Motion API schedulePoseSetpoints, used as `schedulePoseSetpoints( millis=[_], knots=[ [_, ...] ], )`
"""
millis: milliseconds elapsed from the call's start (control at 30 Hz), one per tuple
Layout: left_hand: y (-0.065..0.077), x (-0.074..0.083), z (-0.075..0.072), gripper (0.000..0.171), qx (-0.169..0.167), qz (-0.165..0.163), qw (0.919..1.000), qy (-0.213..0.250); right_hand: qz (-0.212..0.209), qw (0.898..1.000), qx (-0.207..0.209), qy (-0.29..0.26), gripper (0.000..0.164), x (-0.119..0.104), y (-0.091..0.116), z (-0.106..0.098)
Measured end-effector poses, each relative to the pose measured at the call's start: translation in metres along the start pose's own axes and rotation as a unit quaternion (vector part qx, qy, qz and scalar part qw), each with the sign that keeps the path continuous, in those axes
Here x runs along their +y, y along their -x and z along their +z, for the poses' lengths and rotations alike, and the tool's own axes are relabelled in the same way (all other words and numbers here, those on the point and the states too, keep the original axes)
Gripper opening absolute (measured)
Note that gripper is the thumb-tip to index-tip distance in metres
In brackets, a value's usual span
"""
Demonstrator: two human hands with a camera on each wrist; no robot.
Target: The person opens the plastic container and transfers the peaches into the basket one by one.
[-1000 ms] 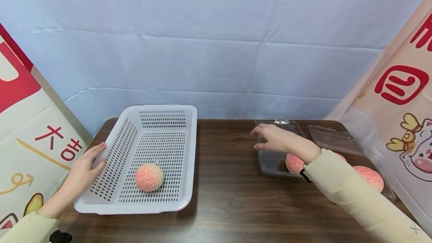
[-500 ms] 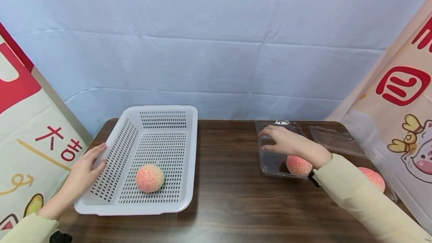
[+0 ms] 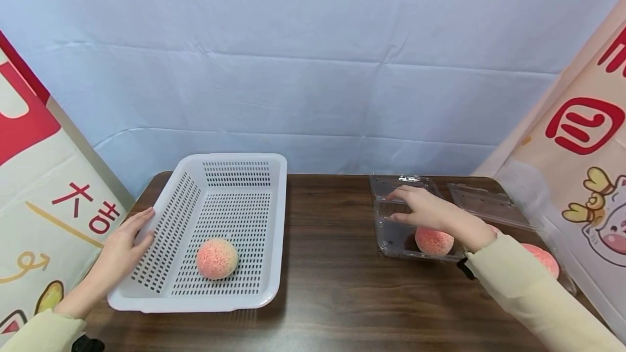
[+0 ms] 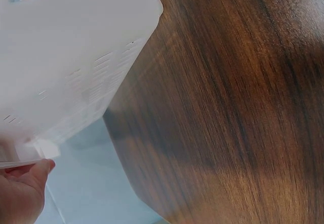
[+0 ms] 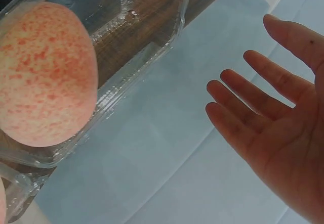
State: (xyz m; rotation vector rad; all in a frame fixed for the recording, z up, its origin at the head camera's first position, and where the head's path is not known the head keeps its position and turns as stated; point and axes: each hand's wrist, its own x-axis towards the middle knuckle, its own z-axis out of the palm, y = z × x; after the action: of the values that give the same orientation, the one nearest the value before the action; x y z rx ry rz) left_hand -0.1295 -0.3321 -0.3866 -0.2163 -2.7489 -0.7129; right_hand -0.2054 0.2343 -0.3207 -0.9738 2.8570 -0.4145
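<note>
My left hand [image 3: 119, 249] grips the left rim of a white perforated plastic basket [image 3: 281, 221]. In the left wrist view, the fingertips [image 4: 45, 167] hold the rim's edge. One pink-and-yellow speckled peach [image 3: 217, 258] lies inside the basket, toward its front. Over a clear plastic clamshell box [image 3: 391, 238] hovers my right hand [image 3: 425, 209], fingers spread, nothing held. Below the wrist, a pink speckled peach [image 3: 434, 241] sits in that box; the right wrist view shows this peach [image 5: 48, 77] apart from the fingers.
A second clear clamshell box [image 3: 484, 202] stands at the right end of the dark wooden table [image 3: 332, 265]. More pink peaches [image 3: 540, 259] lie there, partly behind the right sleeve. A pale blue cloth [image 3: 313, 69] hangs behind; printed banners [image 3: 577, 178] flank both sides.
My right hand has moved to the right and slightly nearer over the clear box, uncovering more of its peach. The left hand and the basket have stayed in place.
</note>
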Motion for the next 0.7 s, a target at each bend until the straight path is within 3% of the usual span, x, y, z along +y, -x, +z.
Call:
schedulePoseSetpoints(
  millis=[700],
  knots=[
    [0.000,0.002,0.000,0.049,-0.004,-0.002,1.0000,0.004,0.013,1.000,0.026,-0.001,0.034,0.019,0.020,0.012]
  ],
)
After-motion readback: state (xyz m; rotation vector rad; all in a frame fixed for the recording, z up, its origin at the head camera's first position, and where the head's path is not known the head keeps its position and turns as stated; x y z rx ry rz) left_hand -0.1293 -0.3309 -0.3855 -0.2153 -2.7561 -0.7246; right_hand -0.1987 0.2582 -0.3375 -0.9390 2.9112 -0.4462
